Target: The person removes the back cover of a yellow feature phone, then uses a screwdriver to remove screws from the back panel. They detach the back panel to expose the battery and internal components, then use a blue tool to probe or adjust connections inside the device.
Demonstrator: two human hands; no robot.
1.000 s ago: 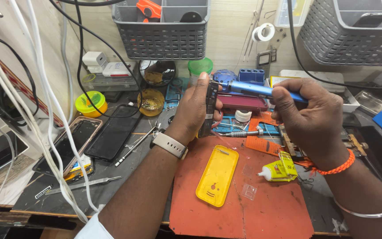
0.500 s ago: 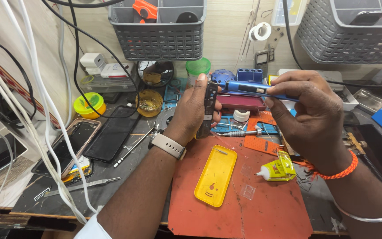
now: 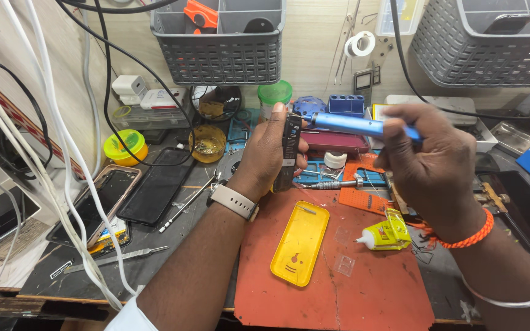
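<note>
Blue tool [image 3: 363,127] between raised hands [image 3: 271,150]

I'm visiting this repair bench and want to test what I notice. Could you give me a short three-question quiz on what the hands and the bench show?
1. True or false: the left hand holds a small dark phone upright, off the bench.
2. What does the right hand hold? A) tweezers B) a blue pen-shaped tool C) a glue tube
3. What yellow thing lies on the red mat below the hands, near its left side?

Key
1. True.
2. B; its tip points at the phone's top.
3. A yellow phone back cover, lying inner side up; the small yellow glue tube lies further right.
</note>
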